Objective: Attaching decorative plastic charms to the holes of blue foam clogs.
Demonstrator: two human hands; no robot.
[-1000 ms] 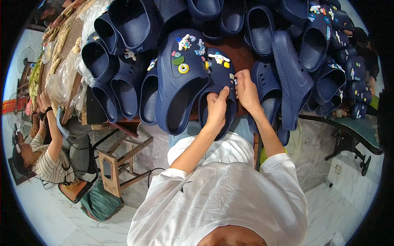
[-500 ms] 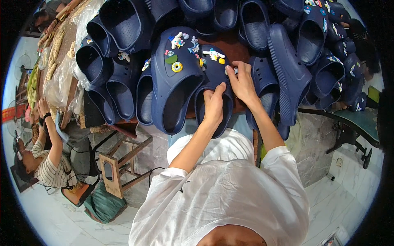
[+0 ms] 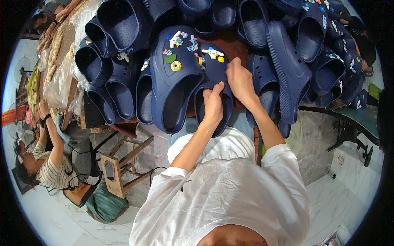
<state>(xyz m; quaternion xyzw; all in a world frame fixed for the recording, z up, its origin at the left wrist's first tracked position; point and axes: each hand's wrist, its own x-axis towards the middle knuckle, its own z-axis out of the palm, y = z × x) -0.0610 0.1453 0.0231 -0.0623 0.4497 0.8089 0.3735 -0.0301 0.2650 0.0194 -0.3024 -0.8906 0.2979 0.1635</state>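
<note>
Two hands: both work on one dark blue clog, which lies near the centre of the view, at 12 o'clock from the person's white shirt.
Left hand: the fingers are curled and closed over the rim of the clog's opening; it grips that edge.
Right hand: half closed, fingertips pressed on the top of the same clog, just beside a small white charm. I cannot tell if something is pinched between the fingers.
Neighbour clog: it touches the held one at 9 o'clock and carries a yellow ring charm, a green leaf charm and a white figure charm.
Pile of clogs: many dark blue ones, from 10 to 2 o'clock.
Packages: clear plastic bags at 9 o'clock, crumpled.
Sign: a red strip at the far 9 o'clock edge, too small to tell more.
Other person: striped shirt, at 8 o'clock.
</note>
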